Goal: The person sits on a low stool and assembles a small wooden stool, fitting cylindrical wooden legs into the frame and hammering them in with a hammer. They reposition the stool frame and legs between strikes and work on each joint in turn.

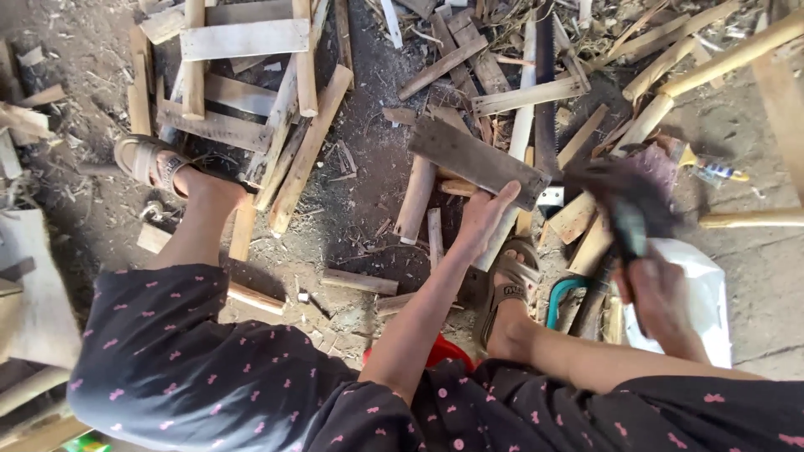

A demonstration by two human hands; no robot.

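Dark cloth with small pink motifs (pixel 209 368) is seen nearest, at 6 o'clock, covering the person's lap and knees. A red object (pixel 444 350) is partly hidden between the forearms, kind not discernible. Right hand (pixel 657 293) at 4 o'clock is clenched around the handle of a hammer (pixel 624 205); the head is motion-blurred, so the exact shape cannot be told. Just beside that hand, a white plastic bag (pixel 708 289) is laid on the floor, and a teal-handled tool (pixel 561 293) is seen between bag and right foot. Right foot in a sandal (pixel 509 280) is planted near centre. Left hand (pixel 486 213) is extended toward 12 o'clock, palm and fingers pressed on the near edge of a dark weathered board (pixel 473 159), thumb over its end; the grip is flat pressure rather than a closed fist. The board is tilted, resting on pale wood offcuts, roughly at centre of view, just left of the hammer head. Left foot in a sandal (pixel 151 161) is set at 9 o'clock. A hand saw (pixel 544 100) is laid lengthwise at 1 o'clock, behind the board. Scrap timber pile (pixel 243 75) is heaped at 11 o'clock on the dirt floor (pixel 368 109). A glue-type bottle (pixel 708 167) is seen at 2 o'clock.
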